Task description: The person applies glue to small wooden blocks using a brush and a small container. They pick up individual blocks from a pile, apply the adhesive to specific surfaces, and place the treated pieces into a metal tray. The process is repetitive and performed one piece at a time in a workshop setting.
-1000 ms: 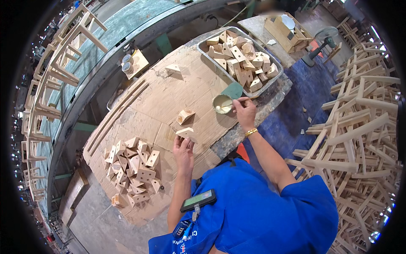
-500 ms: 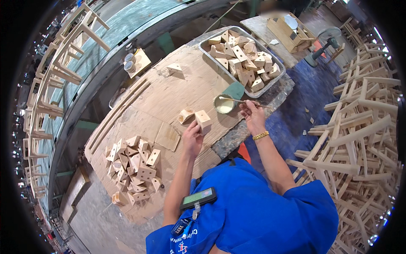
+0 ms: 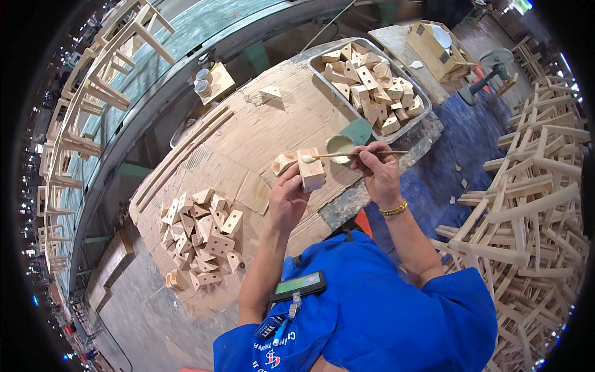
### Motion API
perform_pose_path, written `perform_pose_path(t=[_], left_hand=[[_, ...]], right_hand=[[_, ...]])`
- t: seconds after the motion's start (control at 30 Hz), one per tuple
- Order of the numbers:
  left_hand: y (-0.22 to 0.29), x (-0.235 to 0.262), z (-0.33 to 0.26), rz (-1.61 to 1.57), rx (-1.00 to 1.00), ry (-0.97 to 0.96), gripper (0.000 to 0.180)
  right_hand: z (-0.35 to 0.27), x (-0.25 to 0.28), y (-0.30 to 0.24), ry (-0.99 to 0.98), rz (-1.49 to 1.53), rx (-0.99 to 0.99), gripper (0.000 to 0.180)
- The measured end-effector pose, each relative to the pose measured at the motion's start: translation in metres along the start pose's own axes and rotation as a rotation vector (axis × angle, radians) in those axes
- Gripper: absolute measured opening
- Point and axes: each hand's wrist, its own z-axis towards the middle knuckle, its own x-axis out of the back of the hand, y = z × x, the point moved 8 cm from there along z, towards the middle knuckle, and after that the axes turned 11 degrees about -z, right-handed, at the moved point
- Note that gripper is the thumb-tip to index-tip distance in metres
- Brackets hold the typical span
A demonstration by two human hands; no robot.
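Note:
Gripped in my left hand [image 3: 289,193] is a small wooden block [image 3: 313,175], held up over the cardboard. My right hand [image 3: 377,168] pinches a thin brush [image 3: 359,153] by its handle. White glue-like stuff coats the brush tip, which touches or nearly touches the block's upper face. Beneath the brush stands a round cup [image 3: 340,147] with pale, creamy liquid inside. Just left of the held block, another wooden block [image 3: 283,163] lies on the cardboard [image 3: 238,146].
A metal tray [image 3: 427,111] heaped with drilled blocks is at the far right. To the left lies a loose pile of blocks [image 3: 204,232]. Wooden frames [image 3: 520,217] are stacked on the right. Beyond the table are a fan [image 3: 489,68] and a wooden box [image 3: 437,53].
My right hand has brought the brush from over the cup leftward to the block. My left hand has turned the block and shifted it slightly right.

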Motion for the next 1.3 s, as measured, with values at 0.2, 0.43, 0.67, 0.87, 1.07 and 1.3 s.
perform_pose_path(t=[0.2,0.43,0.67,0.87,1.07,1.3], left_hand=[[0.011,-0.001,-0.006,0.001,-0.009,0.022,0.051],[0.01,-0.008,-0.018,-0.283,0.016,-0.011,0.047],[0.011,-0.021,-0.025,-0.246,0.001,0.054,0.055],[0.023,-0.011,-0.029,-0.149,-0.167,0.203,0.047],[0.041,0.033,-0.031,0.45,-0.54,0.437,0.05],[0.043,0.056,-0.026,0.952,-0.483,0.613,0.051]], right_hand=[[-0.007,-0.004,0.009,-0.055,0.061,-0.136,0.009],[-0.012,-0.015,-0.006,-0.061,0.054,-0.136,0.01],[-0.009,-0.021,-0.006,-0.146,0.025,-0.104,0.006],[-0.016,-0.009,0.007,-0.086,0.088,-0.248,0.004],[-0.016,0.019,0.027,0.178,0.113,-0.34,0.01],[-0.009,0.078,0.059,0.398,0.005,-0.379,0.014]])
